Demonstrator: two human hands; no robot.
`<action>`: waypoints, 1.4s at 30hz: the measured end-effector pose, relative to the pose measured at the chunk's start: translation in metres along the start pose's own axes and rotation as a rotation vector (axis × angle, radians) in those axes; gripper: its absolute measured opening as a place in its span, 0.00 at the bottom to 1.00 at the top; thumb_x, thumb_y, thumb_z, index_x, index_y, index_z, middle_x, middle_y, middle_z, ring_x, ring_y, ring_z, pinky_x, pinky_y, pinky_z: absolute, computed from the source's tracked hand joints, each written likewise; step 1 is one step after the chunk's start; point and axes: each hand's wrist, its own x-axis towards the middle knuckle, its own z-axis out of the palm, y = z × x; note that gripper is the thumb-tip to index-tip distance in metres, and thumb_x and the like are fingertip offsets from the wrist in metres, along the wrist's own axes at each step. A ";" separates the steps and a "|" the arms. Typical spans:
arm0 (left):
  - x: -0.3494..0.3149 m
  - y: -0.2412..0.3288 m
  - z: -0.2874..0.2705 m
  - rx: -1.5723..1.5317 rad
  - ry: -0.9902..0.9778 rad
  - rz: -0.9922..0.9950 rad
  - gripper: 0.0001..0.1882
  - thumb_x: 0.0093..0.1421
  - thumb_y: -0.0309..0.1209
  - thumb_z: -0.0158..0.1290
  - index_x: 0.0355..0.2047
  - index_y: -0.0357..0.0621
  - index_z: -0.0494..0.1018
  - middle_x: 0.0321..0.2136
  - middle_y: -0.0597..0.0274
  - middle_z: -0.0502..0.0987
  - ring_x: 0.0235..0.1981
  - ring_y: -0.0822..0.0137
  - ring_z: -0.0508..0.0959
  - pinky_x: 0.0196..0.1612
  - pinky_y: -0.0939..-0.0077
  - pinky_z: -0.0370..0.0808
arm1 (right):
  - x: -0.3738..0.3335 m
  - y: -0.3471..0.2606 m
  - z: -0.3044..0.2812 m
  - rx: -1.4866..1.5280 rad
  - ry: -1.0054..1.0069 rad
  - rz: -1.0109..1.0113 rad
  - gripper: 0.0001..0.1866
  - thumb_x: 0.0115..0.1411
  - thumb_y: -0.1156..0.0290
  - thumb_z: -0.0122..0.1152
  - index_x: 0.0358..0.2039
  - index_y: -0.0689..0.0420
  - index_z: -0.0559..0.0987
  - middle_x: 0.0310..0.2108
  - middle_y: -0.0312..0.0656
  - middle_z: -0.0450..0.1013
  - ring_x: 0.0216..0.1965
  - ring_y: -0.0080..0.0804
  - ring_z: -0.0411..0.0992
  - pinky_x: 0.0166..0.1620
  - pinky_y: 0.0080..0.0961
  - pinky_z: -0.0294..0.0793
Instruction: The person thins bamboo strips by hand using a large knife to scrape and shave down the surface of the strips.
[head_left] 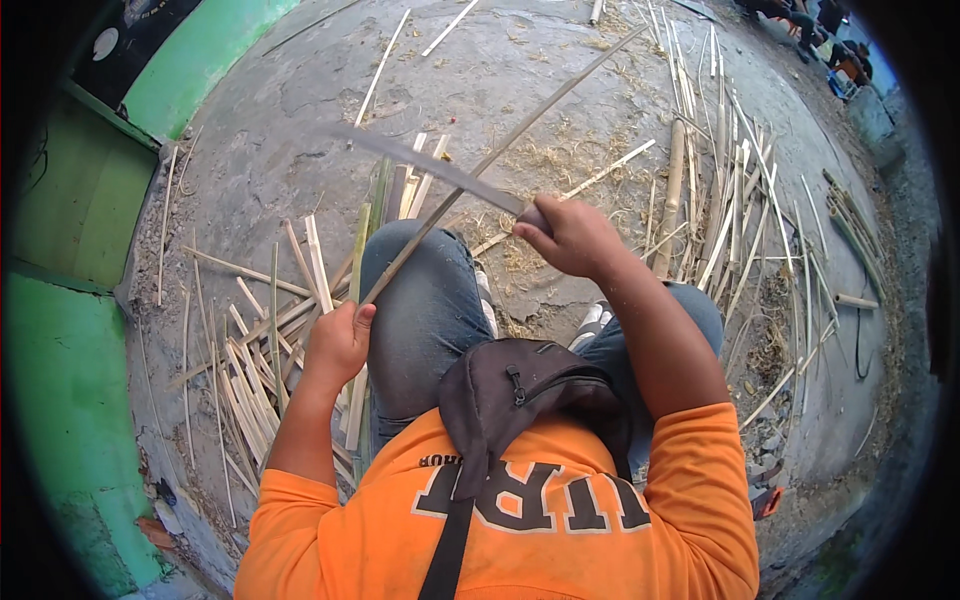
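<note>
My right hand [575, 237] is closed around the handle of a long knife [445, 174], whose blade points to the far left and is blurred toward its tip. My left hand [338, 345] grips the near end of a long thin bamboo strip [545, 105], which slants up and away to the right above my left knee. In the picture the blade crosses the strip; whether they touch I cannot tell. Split bamboo pieces [245, 390] lie in a loose heap beside and under my left forearm.
A larger pile of bamboo strips and poles [725, 200] covers the floor to the right. Pale shavings [545, 165] are scattered ahead of my feet. A green wall [70, 400] stands at the left. People [850, 55] sit far off at the upper right. A dark waist bag [530, 385] rests on my lap.
</note>
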 end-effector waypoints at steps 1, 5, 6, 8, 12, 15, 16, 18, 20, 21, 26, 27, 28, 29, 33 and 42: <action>0.000 -0.004 0.002 -0.015 0.007 0.014 0.33 0.75 0.56 0.42 0.27 0.35 0.69 0.25 0.35 0.75 0.32 0.28 0.76 0.34 0.41 0.71 | 0.001 0.001 0.001 0.002 -0.003 0.000 0.25 0.67 0.41 0.58 0.40 0.54 0.78 0.30 0.53 0.79 0.35 0.59 0.79 0.39 0.52 0.76; 0.001 -0.004 0.002 -0.053 0.024 0.044 0.34 0.75 0.57 0.41 0.28 0.35 0.70 0.25 0.34 0.75 0.32 0.27 0.75 0.34 0.41 0.70 | 0.008 0.016 -0.005 -0.025 0.030 -0.064 0.25 0.67 0.41 0.58 0.39 0.54 0.77 0.30 0.54 0.79 0.35 0.59 0.78 0.38 0.52 0.76; 0.002 -0.002 0.001 -0.055 0.026 0.048 0.34 0.75 0.57 0.41 0.28 0.35 0.70 0.25 0.34 0.75 0.32 0.27 0.75 0.34 0.41 0.70 | 0.011 0.024 -0.005 -0.013 0.056 -0.023 0.25 0.67 0.41 0.58 0.39 0.54 0.77 0.30 0.54 0.79 0.35 0.60 0.78 0.39 0.52 0.76; 0.004 0.001 -0.001 -0.045 0.000 0.035 0.34 0.75 0.57 0.41 0.28 0.35 0.70 0.24 0.35 0.75 0.31 0.27 0.75 0.33 0.41 0.70 | 0.011 0.024 -0.002 -0.023 0.098 0.028 0.26 0.67 0.41 0.59 0.39 0.55 0.77 0.30 0.55 0.79 0.36 0.59 0.78 0.39 0.52 0.76; 0.001 -0.009 0.002 -0.050 -0.037 0.003 0.35 0.75 0.58 0.40 0.28 0.35 0.69 0.24 0.35 0.75 0.31 0.27 0.75 0.33 0.42 0.70 | -0.001 -0.007 0.000 -0.033 0.013 -0.020 0.24 0.67 0.42 0.60 0.39 0.53 0.78 0.29 0.51 0.79 0.35 0.57 0.79 0.39 0.51 0.76; 0.000 -0.006 0.003 -0.081 -0.008 0.011 0.35 0.75 0.58 0.40 0.28 0.35 0.69 0.23 0.35 0.74 0.31 0.28 0.75 0.32 0.43 0.70 | 0.004 0.002 -0.001 -0.075 0.042 -0.125 0.24 0.67 0.42 0.60 0.39 0.53 0.78 0.29 0.49 0.79 0.34 0.55 0.79 0.39 0.50 0.77; -0.001 -0.009 0.004 -0.079 0.006 0.031 0.35 0.75 0.58 0.39 0.28 0.35 0.69 0.23 0.35 0.74 0.31 0.28 0.75 0.32 0.43 0.70 | 0.007 0.008 -0.005 0.007 0.022 -0.011 0.24 0.67 0.43 0.60 0.39 0.54 0.78 0.29 0.49 0.79 0.33 0.54 0.79 0.38 0.48 0.77; 0.002 -0.007 0.005 -0.081 0.028 0.059 0.36 0.75 0.59 0.39 0.27 0.35 0.69 0.23 0.35 0.74 0.31 0.28 0.75 0.32 0.43 0.70 | 0.014 0.033 -0.013 0.121 0.135 0.088 0.25 0.68 0.43 0.60 0.38 0.55 0.79 0.29 0.51 0.79 0.32 0.53 0.79 0.38 0.47 0.76; 0.004 -0.003 0.002 -0.063 0.003 0.042 0.36 0.75 0.59 0.39 0.27 0.35 0.69 0.23 0.35 0.74 0.30 0.28 0.75 0.32 0.44 0.70 | 0.016 0.040 -0.015 0.150 0.176 0.127 0.25 0.68 0.43 0.60 0.38 0.56 0.79 0.29 0.51 0.79 0.32 0.54 0.79 0.38 0.47 0.76; 0.004 -0.004 0.001 -0.062 0.004 0.045 0.36 0.75 0.59 0.39 0.27 0.35 0.69 0.23 0.35 0.74 0.30 0.28 0.75 0.32 0.44 0.70 | 0.014 0.037 -0.011 0.159 0.153 0.124 0.25 0.68 0.43 0.60 0.38 0.56 0.79 0.29 0.52 0.79 0.33 0.54 0.79 0.38 0.47 0.76; 0.001 -0.009 0.006 -0.080 0.004 0.031 0.36 0.75 0.60 0.39 0.28 0.35 0.69 0.23 0.35 0.74 0.31 0.28 0.75 0.32 0.44 0.70 | -0.001 -0.008 0.005 -0.054 -0.019 -0.093 0.26 0.67 0.40 0.59 0.38 0.54 0.78 0.28 0.52 0.79 0.33 0.58 0.79 0.38 0.52 0.76; 0.000 -0.010 0.007 -0.080 0.001 0.030 0.36 0.75 0.60 0.39 0.28 0.35 0.69 0.23 0.35 0.74 0.31 0.28 0.75 0.32 0.44 0.70 | -0.001 -0.007 0.003 -0.052 -0.021 -0.091 0.26 0.67 0.40 0.59 0.38 0.54 0.78 0.28 0.52 0.79 0.33 0.58 0.79 0.38 0.52 0.76; -0.002 -0.011 0.007 -0.087 0.000 0.023 0.36 0.74 0.60 0.39 0.27 0.35 0.69 0.23 0.34 0.74 0.30 0.28 0.75 0.32 0.44 0.70 | 0.002 -0.004 -0.001 -0.043 -0.007 -0.097 0.26 0.66 0.40 0.60 0.38 0.54 0.78 0.28 0.53 0.79 0.33 0.59 0.79 0.38 0.52 0.76; 0.000 -0.011 0.007 -0.097 0.002 0.021 0.36 0.74 0.60 0.39 0.27 0.35 0.68 0.23 0.34 0.73 0.30 0.28 0.74 0.32 0.44 0.70 | 0.006 0.001 -0.007 -0.038 0.011 -0.101 0.25 0.66 0.41 0.60 0.37 0.54 0.78 0.28 0.53 0.79 0.34 0.59 0.79 0.37 0.51 0.76; 0.005 -0.009 0.000 -0.096 -0.007 0.036 0.37 0.74 0.60 0.39 0.27 0.35 0.68 0.22 0.35 0.73 0.30 0.28 0.74 0.31 0.45 0.70 | 0.018 0.041 -0.014 0.184 0.163 0.148 0.26 0.67 0.43 0.61 0.38 0.57 0.80 0.28 0.54 0.78 0.33 0.53 0.79 0.38 0.46 0.77; 0.008 -0.031 0.003 -0.312 -0.150 -0.007 0.37 0.75 0.60 0.38 0.29 0.34 0.71 0.20 0.47 0.73 0.24 0.50 0.74 0.33 0.59 0.71 | -0.004 -0.025 0.008 -0.058 -0.082 -0.138 0.25 0.67 0.42 0.60 0.38 0.55 0.77 0.29 0.53 0.78 0.34 0.58 0.78 0.39 0.52 0.76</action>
